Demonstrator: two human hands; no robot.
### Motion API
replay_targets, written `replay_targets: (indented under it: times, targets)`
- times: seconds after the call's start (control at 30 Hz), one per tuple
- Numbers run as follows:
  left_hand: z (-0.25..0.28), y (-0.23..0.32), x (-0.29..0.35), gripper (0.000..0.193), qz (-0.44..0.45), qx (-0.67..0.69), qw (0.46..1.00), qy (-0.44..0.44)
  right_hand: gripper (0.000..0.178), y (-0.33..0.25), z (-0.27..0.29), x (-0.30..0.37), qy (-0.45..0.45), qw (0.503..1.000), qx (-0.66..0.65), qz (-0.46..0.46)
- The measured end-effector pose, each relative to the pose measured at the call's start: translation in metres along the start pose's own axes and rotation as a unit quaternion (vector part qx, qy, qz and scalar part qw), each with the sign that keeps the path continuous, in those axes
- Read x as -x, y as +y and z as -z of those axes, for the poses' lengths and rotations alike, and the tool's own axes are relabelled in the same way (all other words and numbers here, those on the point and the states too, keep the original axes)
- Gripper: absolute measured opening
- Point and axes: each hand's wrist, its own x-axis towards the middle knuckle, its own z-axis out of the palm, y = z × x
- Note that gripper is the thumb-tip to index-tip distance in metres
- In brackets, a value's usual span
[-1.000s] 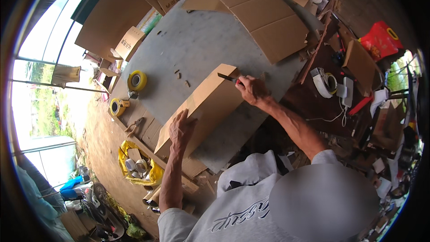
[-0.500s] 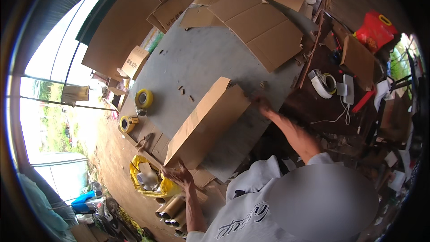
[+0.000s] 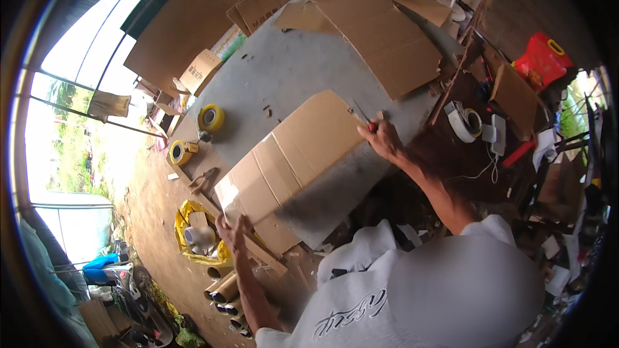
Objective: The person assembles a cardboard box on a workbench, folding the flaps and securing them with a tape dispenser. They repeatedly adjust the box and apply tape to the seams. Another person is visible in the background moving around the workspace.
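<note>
A long cardboard piece (image 3: 290, 151), creased across its middle and with shiny clear tape at its left end, lies over the near edge of the grey table with its broad face up. My left hand (image 3: 233, 233) is closed on its lower left corner. At the far right end, my right hand (image 3: 385, 140) grips a red-handled cutting tool (image 3: 371, 126). Its thin, pointed blade sticks out up and left, close to the cardboard's right corner. Whether this is a knife or scissors I cannot tell.
Flattened cardboard (image 3: 380, 32) covers the table's far side. Yellow tape rolls (image 3: 211, 118) sit at its left edge, near pliers (image 3: 204, 180). Below is a yellow bag (image 3: 182, 219) beside cardboard tubes (image 3: 225, 289). A brown side table (image 3: 432, 154) holds a white tape roll (image 3: 461, 122).
The cardboard has tipped from standing on edge to showing its broad face. My left hand has moved left and up with its corner. My right hand has risen, and the red-handled tool now shows.
</note>
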Motion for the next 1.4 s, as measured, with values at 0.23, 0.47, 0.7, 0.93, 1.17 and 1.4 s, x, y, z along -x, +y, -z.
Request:
replay_targets:
  times: [0.23, 0.47, 0.7, 0.93, 1.17, 1.4]
  targets:
    - [-0.012, 0.004, -0.007, 0.064, 0.008, -0.101, 0.980, -0.169, 0.029, 0.063, -0.042, -0.013, 0.145, 0.936, 0.194, 0.257]
    - [-0.011, -0.017, -0.009, 0.063, 0.005, -0.025, 0.986, -0.165, 0.025, 0.023, -0.038, 0.017, 0.023, 0.975, 0.197, 0.099]
    - [-0.008, -0.025, -0.013, 0.057, -0.009, -0.031, 0.987, -0.159, 0.029, 0.021, -0.039, 0.012, -0.010, 0.977, 0.204, 0.059]
    - [0.000, -0.033, -0.018, 0.049, -0.052, -0.159, 0.976, -0.137, 0.030, 0.014, -0.032, 0.011, -0.028, 0.972, 0.220, 0.075]
    - [0.013, -0.031, -0.020, 0.052, -0.134, -0.281, 0.941, -0.133, 0.034, 0.234, 0.123, -0.093, 0.210, 0.931, 0.272, -0.121]
    - [0.010, -0.016, -0.002, 0.064, -0.078, -0.236, 0.962, -0.116, 0.035, 0.175, 0.023, -0.125, 0.061, 0.961, 0.231, -0.142]
